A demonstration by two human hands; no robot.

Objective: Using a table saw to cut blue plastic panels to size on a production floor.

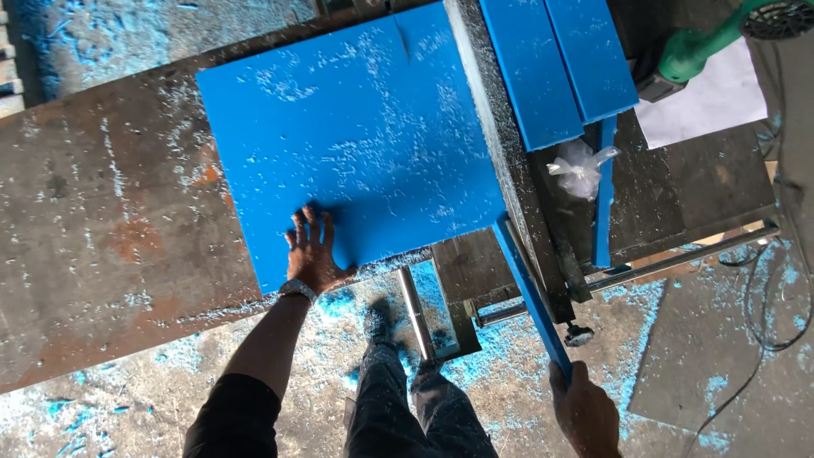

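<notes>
Left hand [312, 254]: flat, palm down, fingers spread on the near edge of the big blue plastic sheet [352, 136]. Pressing, not gripping; nothing enclosed in it. Wristwatch [297, 290] on that wrist.

Right hand [585, 411]: closed around the near end of a narrow blue offcut strip [530, 293]. Strip runs up and away from the hand along the sheet's right edge, far end touching the sheet's near right corner by the fence rail [509, 153].

Sheet lies flat on the rusty steel saw table [110, 220], covered in blue swarf. A short kerf shows at its far edge, near the top of frame.

Progress, judging by layout: the strip looks fully severed from the sheet, so that rip cut reads as done. Two cut blue boards [560, 64] are already stacked right of the rail, one more thin strip [604, 195] beside them, next to a crumpled clear plastic bag [581, 168]. The big sheet is still mostly whole, so plenty of stock is left.

Green power tool [704, 47] and white paper [721, 97] sit far right. Blue chips all over the floor [509, 373].
</notes>
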